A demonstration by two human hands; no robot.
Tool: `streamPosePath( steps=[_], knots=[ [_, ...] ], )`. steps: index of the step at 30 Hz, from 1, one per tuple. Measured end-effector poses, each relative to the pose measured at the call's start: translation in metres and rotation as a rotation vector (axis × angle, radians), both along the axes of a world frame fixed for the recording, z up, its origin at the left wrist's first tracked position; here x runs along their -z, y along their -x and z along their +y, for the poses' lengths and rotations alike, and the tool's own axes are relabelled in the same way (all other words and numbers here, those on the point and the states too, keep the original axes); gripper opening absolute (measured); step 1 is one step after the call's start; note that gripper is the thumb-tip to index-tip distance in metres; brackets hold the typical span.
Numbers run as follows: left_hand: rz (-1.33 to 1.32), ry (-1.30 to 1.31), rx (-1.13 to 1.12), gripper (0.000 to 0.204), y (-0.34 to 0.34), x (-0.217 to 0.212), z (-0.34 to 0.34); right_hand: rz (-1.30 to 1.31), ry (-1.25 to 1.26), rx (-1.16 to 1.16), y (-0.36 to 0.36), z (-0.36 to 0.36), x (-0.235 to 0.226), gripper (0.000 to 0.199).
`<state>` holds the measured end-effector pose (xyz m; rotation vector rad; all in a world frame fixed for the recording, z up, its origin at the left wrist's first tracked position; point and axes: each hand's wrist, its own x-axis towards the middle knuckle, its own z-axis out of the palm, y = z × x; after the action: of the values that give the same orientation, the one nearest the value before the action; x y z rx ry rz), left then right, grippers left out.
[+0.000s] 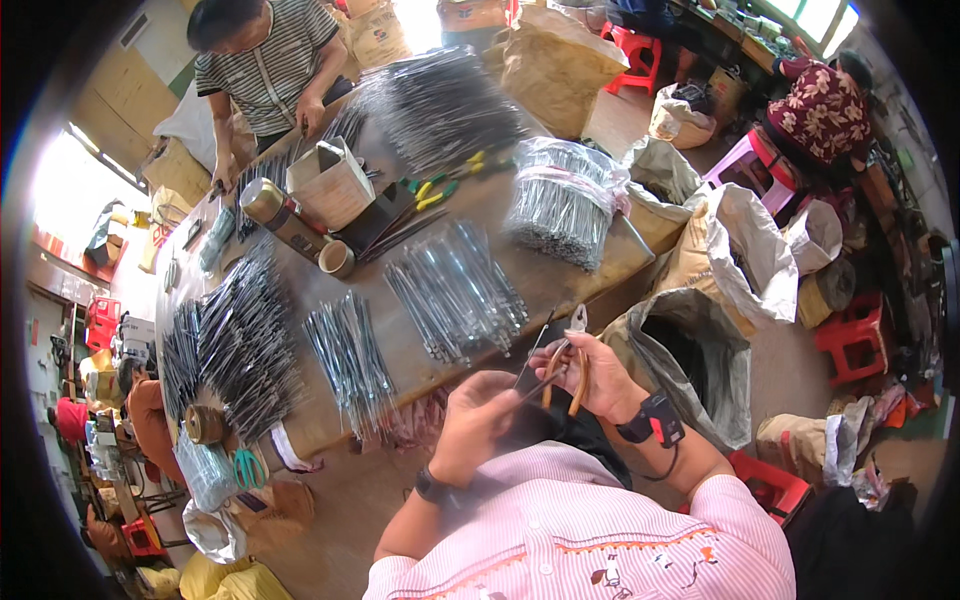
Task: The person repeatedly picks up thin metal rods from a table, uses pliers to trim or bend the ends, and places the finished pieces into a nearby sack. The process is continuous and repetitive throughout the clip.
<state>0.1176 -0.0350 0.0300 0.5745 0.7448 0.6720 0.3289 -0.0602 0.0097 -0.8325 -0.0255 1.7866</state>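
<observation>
My right hand [600,375] is closed around a pair of pliers [579,319] with orange-brown handles, the metal jaws pointing away from me. My left hand [475,420] is closed, its fingers slightly blurred, on a thin dark rod [537,345] that slants up beside the pliers. The exact hold on the rod is partly hidden. Both hands are just off the near edge of the table [420,385]. On it, closest to my hands, lie a spread of shiny metal rods [455,290] and a smaller bundle of rods [348,355].
Dark rods [250,345] are heaped at left, with more [440,105] at the far end. A plastic-wrapped rod bundle [565,205] stands at right, near an open sack [690,350]. Green-yellow pliers [435,195] lie mid-table. A co-worker [270,70] works across the table.
</observation>
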Motion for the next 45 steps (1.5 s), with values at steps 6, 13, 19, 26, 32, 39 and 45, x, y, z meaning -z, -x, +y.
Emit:
streamPosePath(
  steps=[6,13,19,26,32,39,45],
  knots=[
    [0.233,-0.200,-0.048,0.021,-0.005,-0.011,-0.002,-0.175,-0.123,-0.314,-0.016,-0.029,0.005,0.047],
    [0.456,-0.576,-0.057,0.025,-0.009,-0.012,-0.002,-0.881,-0.442,-0.680,-0.018,-0.034,0.000,0.059],
    [0.554,-0.758,-0.068,0.026,-0.008,-0.002,0.000,-1.495,-0.687,-0.544,-0.012,-0.029,-0.007,0.049],
    [0.544,-0.652,-0.045,0.025,-0.006,0.005,-0.002,-1.723,-0.677,-0.544,-0.015,-0.027,-0.007,0.026],
    [0.544,-0.641,0.018,0.023,-0.004,-0.001,0.001,-1.736,-0.667,-0.534,-0.015,-0.029,-0.003,0.026],
    [0.935,-0.953,-0.010,0.040,0.021,-0.029,-0.002,-1.671,-0.616,-0.500,-0.001,-0.011,-0.012,0.026],
    [1.023,-0.939,-0.152,0.021,0.043,-0.021,0.005,-1.499,-0.615,-0.620,0.019,0.004,-0.008,0.038]
  ],
)
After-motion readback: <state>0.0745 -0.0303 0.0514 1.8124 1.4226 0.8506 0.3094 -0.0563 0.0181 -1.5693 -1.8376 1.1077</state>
